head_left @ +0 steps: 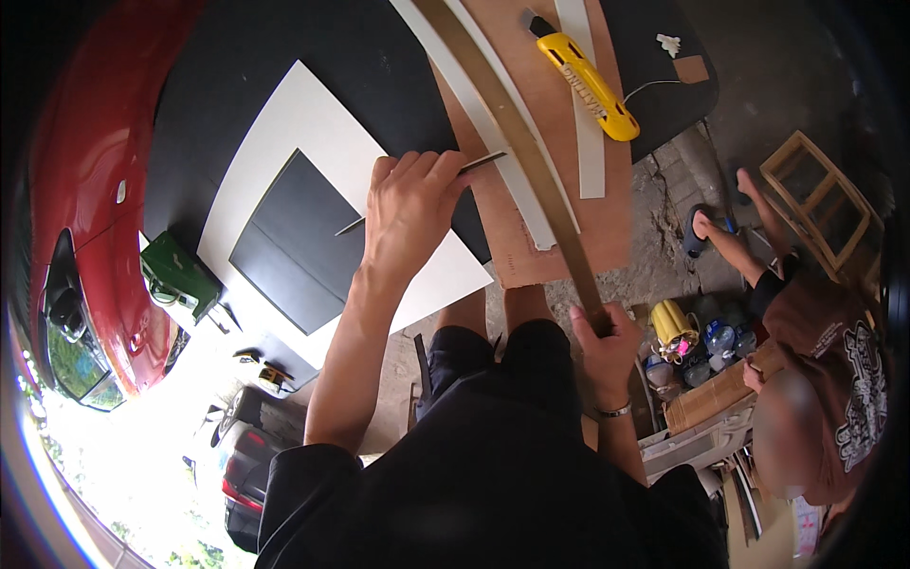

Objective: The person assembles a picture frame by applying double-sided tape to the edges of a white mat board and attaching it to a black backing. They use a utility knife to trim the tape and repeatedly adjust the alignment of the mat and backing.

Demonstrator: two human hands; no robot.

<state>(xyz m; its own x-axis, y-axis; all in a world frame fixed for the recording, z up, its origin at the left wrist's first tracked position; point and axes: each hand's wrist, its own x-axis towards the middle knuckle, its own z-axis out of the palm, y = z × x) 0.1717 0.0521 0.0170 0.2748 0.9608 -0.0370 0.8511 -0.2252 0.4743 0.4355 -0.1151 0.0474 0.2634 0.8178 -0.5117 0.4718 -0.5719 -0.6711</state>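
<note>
My left hand (409, 204) is closed around a slim dark rod-like tool (482, 162). One end of it reaches a white strip (517, 180); the other pokes out past my wrist. My right hand (605, 346) grips the near end of a long brown straightedge-like bar (545, 180), which lies along the white strip on a brown board (607, 228). To the left of my left hand, a white frame-shaped sheet (365, 156) with a rectangular opening rests on the black tabletop (379, 85). Right of the bar is a yellow utility knife (588, 85) across another white strip (591, 171).
A green box-like object (180, 275) sits at the table's left edge, near a red car (104, 190). Another person (825, 351) is at the right, near a wooden frame (820, 199). Plastic bottles (720, 339) and a cardboard box (716, 398) stand low at right.
</note>
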